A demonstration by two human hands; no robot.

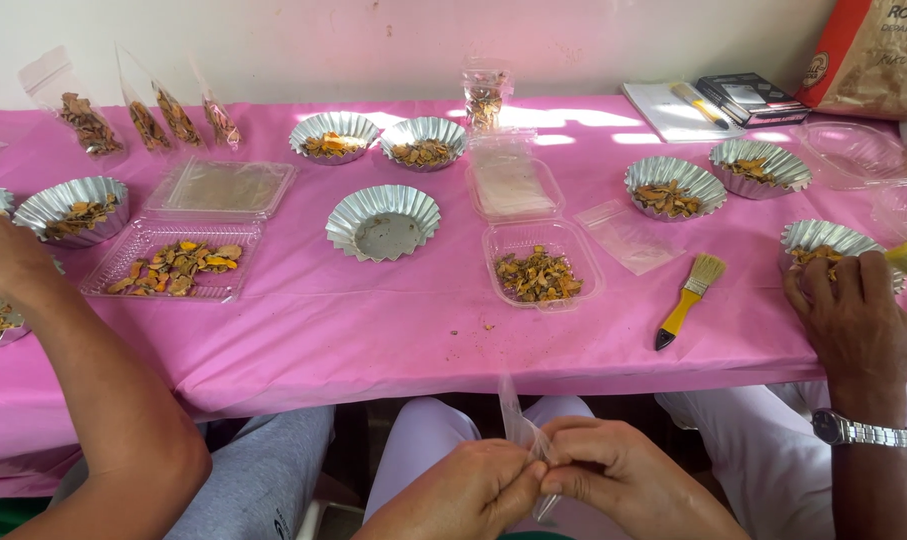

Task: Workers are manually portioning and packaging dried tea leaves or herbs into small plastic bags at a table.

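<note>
Both hands, the left hand (473,490) and right hand (613,480), are pinched shut on a small clear bag (521,432) near the lap; it could be torn if overpulled.

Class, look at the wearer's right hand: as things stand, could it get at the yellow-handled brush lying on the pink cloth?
Probably not at once. The right hand and left hand are both pinching a small clear bag below the table edge. The brush lies in the open, though, with bare pink cloth before it, so the path looks free once the bag is released.
</note>
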